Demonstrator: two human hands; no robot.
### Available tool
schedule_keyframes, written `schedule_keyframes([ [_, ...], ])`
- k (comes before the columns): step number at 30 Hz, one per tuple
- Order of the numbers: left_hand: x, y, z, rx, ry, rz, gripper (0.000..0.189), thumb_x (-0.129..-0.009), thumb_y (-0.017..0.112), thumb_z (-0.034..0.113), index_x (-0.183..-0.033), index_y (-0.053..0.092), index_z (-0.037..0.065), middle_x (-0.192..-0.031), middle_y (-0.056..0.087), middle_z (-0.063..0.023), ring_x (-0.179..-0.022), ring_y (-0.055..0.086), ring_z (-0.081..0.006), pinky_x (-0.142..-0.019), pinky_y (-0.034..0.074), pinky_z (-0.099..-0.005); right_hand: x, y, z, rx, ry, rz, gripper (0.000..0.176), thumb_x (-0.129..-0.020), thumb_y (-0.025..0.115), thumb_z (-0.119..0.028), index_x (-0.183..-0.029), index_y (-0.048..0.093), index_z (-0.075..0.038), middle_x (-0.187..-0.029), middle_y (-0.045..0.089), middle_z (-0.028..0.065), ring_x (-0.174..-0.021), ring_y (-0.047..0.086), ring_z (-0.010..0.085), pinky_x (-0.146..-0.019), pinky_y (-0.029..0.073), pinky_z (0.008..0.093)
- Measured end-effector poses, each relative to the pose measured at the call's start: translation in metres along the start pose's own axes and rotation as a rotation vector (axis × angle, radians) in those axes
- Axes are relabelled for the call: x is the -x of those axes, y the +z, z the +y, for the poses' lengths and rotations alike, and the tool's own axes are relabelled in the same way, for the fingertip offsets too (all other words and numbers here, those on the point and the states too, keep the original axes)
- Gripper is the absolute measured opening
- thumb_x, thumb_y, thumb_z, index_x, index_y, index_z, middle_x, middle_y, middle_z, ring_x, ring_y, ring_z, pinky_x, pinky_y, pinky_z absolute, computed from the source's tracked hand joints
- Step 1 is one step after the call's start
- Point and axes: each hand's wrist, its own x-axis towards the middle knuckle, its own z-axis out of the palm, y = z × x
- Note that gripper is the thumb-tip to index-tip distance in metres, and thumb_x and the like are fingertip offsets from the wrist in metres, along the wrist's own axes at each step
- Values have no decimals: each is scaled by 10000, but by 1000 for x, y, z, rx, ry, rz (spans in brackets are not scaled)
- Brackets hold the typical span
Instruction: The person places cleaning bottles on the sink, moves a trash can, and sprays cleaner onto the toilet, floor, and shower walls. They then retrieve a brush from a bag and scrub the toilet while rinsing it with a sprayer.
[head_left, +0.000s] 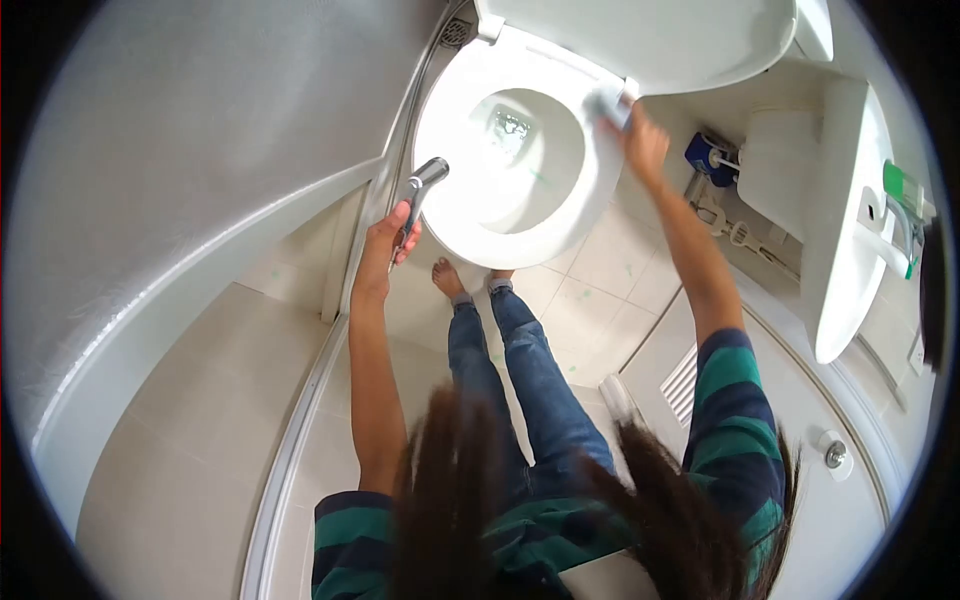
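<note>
On the right rim of the toilet seat, my right hand is clamped on a pale cloth pressed to the seat, just below the raised lid. Left of the bowl, my left hand grips a metal sprayer, its head close to the seat's left edge. A white sink stands well apart on the right.

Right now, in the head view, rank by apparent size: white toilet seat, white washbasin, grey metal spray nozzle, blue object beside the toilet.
1. White toilet seat
2. White washbasin, close behind, warped at the lens edge
3. Grey metal spray nozzle in the left hand and blue object: similar, not ranked
</note>
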Motion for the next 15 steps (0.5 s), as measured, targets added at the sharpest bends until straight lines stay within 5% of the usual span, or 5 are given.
schedule_keyframes([
  [1, -2, 5, 1, 2, 8, -10, 479, -821, 498, 570, -740, 563, 102, -567, 485, 43, -482, 406, -17, -420, 260, -169, -42, 12, 9, -11, -252, 307, 564, -738, 654, -455, -1178, 528, -124, -774, 668, 93, -608, 642, 214, -488, 476, 343],
  [2, -5, 8, 0, 1, 9, -24, 472, -822, 505, 562, -737, 564, 102, -566, 484, 43, -486, 409, -20, -419, 260, -173, -65, 12, -28, -18, -220, 208, 604, -712, 653, -492, -1181, 527, -133, -804, 667, 106, -626, 640, 231, -525, 486, 346],
  [6, -21, 21, 2, -13, -28, -34, 444, -823, 522, 532, -719, 570, 102, -559, 476, 43, -490, 406, -25, -421, 253, -180, -98, 74, -138, 102, -609, 210, 596, -687, 657, -515, -1205, 517, -255, -759, 655, 64, -594, 609, 257, -538, 470, 346],
  [11, -4, -4, 10, -102, -36, 7, 442, -818, 522, 530, -713, 573, 103, -545, 460, 49, -482, 390, -25, -427, 243, -178, -33, 23, -11, -83, -268, 244, 581, -686, 701, -458, -1177, 539, -192, -907, 664, 93, -735, 645, 237, -627, 501, 328],
  [15, 1, -18, 11, -99, 5, 28, 443, -815, 527, 529, -709, 569, 101, -540, 449, 52, -481, 386, -22, -426, 240, -180, 64, 23, 66, -190, 449, 272, 566, -708, 733, -307, -1164, 505, -60, -837, 658, 150, -661, 648, 224, -589, 502, 333],
])
